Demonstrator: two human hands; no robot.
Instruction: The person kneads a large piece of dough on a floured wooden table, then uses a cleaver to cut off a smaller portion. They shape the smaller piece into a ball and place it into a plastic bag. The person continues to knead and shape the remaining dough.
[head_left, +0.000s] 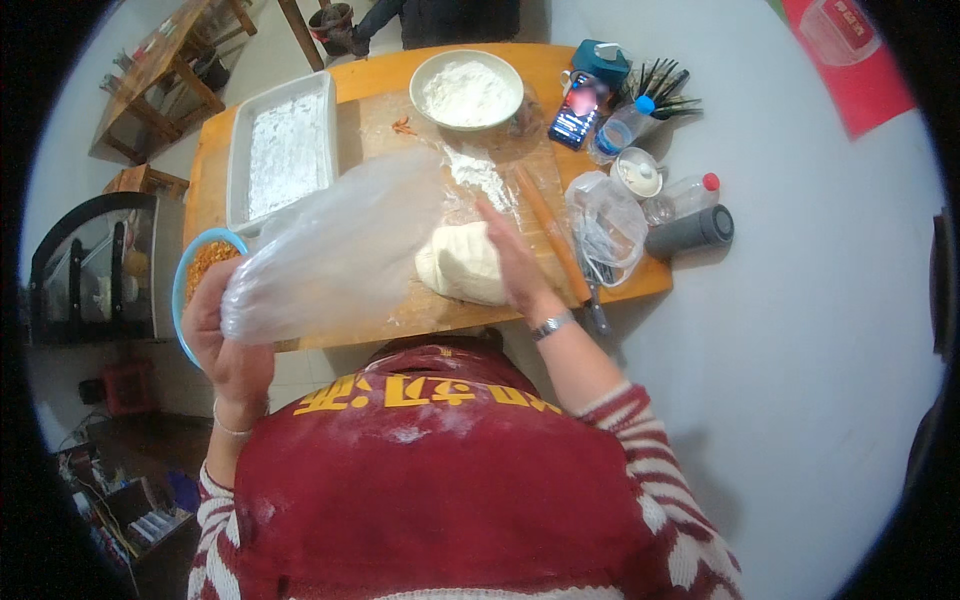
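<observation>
A clear plastic bag (345, 245) is stretched across the left half of the board, its near end bunched in my left hand (228, 335). The bag's far edge reaches the smooth pale dough (462, 265) and overlaps the board beside it. My right hand (515, 262) lies along the dough's right side with its fingers straight, touching it. Loose flour (478, 178) is scattered just beyond the dough. To the right of that hand, a wooden rolling pin (552, 235) lies slantwise. Below the bag, my left hand partly hides a blue-rimmed bowl (180, 295) of orange-brown crumbly food.
A white rectangular tray (233, 165) dusted with flour stands at the far left; a bowl of flour (416, 92) is at the back. Along the right edge are a phone (576, 112), bottles (622, 130), a crumpled bag (605, 225), a dark cylinder (690, 233) and a knife (598, 312).
</observation>
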